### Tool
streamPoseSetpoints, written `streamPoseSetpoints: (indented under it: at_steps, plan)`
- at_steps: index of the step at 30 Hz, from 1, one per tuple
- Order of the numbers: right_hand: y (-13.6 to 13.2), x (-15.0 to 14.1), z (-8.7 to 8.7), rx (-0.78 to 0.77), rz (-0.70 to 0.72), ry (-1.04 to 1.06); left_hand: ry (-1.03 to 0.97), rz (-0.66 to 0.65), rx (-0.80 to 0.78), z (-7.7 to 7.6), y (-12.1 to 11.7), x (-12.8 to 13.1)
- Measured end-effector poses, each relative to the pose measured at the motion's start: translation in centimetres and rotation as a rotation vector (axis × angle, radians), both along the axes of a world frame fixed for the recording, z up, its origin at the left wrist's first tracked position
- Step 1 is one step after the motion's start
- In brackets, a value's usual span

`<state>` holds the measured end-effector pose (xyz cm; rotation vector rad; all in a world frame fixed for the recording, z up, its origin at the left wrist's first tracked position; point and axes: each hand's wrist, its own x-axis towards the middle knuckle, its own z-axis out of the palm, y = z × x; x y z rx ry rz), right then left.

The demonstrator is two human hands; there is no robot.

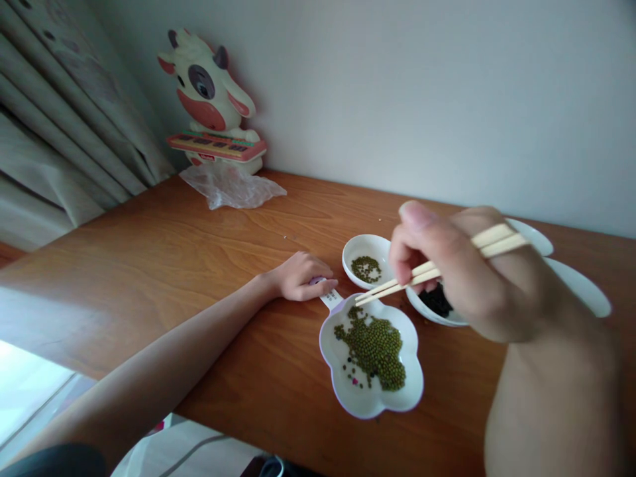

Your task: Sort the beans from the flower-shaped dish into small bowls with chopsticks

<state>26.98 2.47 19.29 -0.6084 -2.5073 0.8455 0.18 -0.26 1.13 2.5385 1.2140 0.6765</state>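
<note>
My left hand (pixel 304 277) is closed round the short handle of a white flower-shaped dish (pixel 336 391) with a purple edge. Green mung beans (pixel 375 348) lie heaped in this dish, with a few dark bits and a small pink piece near its lower left. In my right hand (pixel 457 265) is a pair of chopsticks (pixel 397 283), their tips close together over the dish's upper rim; nothing shows between them. Behind the dish, a small white bowl (pixel 352 255) holds some mung beans. A second white bowl (pixel 431 317) with dark pieces is partly hidden by my right hand.
Two white dishes (pixel 579 285) stand at the right, partly covered by my right hand. A cow-shaped toy keyboard (pixel 213 99) leans by the wall, with a crumpled clear plastic bag (pixel 233 189) before it. A curtain (pixel 59 126) hangs at the left of the wooden table (pixel 209 258).
</note>
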Motion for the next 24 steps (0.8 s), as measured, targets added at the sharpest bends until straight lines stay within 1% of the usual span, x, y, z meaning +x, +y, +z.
streamPoseSetpoints:
  at_steps: [3,6,7,9,12,15,17,22,24]
  plan:
    - [0.8,1.6,0.7,0.049,-0.164,0.142,0.028,-0.050,-0.051,0.1,0.1,0.0]
    - [1.7,2.5,0.9,0.065,-0.351,0.252,0.029,-0.044,-0.052,0.0,0.2,-0.1]
    - [2.0,2.6,0.8,0.055,-0.390,0.271,0.029,-0.044,-0.052,-0.1,0.2,-0.1]
    - [2.5,2.8,0.5,0.027,-0.425,0.263,0.030,-0.043,-0.055,-0.1,0.2,-0.1]
    - [3.1,2.8,0.1,0.015,-0.435,0.229,0.030,-0.040,-0.060,-0.2,0.2,-0.1]
    - [3.2,3.1,0.1,0.027,-0.399,0.204,0.030,-0.037,-0.062,-0.1,0.2,-0.1]
    - [3.1,3.3,0.1,0.004,-0.358,0.141,0.029,-0.041,-0.063,0.0,0.2,-0.1]
    - [2.1,3.3,0.0,-0.117,-0.238,-0.042,0.027,-0.059,-0.057,0.1,0.2,0.1]
    - [1.5,2.8,-0.3,-0.102,-0.206,-0.112,0.023,-0.047,-0.052,0.0,0.2,0.1]
